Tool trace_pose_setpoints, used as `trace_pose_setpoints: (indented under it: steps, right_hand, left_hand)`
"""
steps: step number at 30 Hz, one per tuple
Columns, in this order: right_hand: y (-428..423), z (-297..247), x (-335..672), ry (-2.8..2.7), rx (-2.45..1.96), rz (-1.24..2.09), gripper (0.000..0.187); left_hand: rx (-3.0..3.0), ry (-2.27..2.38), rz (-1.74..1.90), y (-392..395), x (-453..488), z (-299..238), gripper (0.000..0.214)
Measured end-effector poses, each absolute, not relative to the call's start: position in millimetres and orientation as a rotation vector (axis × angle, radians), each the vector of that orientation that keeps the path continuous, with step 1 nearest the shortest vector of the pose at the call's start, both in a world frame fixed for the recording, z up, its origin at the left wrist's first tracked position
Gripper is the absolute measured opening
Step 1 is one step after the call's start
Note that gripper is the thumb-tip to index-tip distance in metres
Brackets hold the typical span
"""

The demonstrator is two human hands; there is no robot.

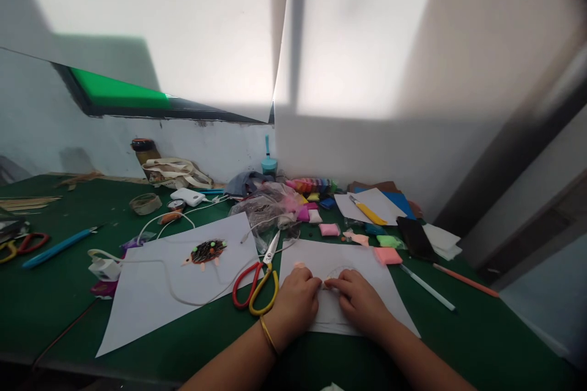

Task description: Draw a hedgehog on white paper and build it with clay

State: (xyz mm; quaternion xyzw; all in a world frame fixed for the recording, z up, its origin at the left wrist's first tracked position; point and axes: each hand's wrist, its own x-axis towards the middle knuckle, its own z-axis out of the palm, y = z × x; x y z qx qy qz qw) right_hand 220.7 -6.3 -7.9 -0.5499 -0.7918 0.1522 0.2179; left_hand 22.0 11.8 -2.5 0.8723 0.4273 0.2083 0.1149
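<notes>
Hedgehog sheet: On the left paper (151,311) we saw a hedgehog figure (207,252) with dark spines, green dots and peach feet; we judged it finished.
Left hand: Our left hand (298,299) rested on the right paper (389,305), fingers curled; we could not tell whether its grip pinched anything.
Outlined sheet: A peach lump (299,265) lay on the right paper just beyond the left knuckles, and a faint curved outline (342,270) showed near the right fingers. We judged this one barely begun, its outline mostly unfilled where visible.
Right hand: Our right hand (360,299) pointed its index finger toward the left thumb; its grip on any small piece there was hidden from us.
Blue tool: A pen-like blue tool (59,248) lay far left on the green worktop (468,342), well apart.
White cable: The cable (167,281) looped across the hedgehog sheet, which we judged a snag risk.
Scissors: The scissors (268,259) lay open between the papers, handles near our left wrist, crowding that side.
Packets: A pink packet (329,230) lay behind the right paper; a coral packet (387,256) sat at its far right corner.
Pens: A white marker (428,288) and an orange pen (465,281) lay farther right, out of the way.
</notes>
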Motion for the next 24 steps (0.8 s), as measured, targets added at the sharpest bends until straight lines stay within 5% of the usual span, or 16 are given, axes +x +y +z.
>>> trace_pose_setpoints:
  steps: [17,24]
  right_hand:
    - [-4.2,-9.8,233.2,-2.004,-1.482,0.574,0.046]
    - [-2.6,-13.0,232.2,-2.08,-1.495,0.576,0.047]
  left_hand:
    - [2.559,1.211,0.542,11.3,20.5,4.9,0.042]
    - [2.608,1.205,0.521,10.8,21.1,6.9,0.032]
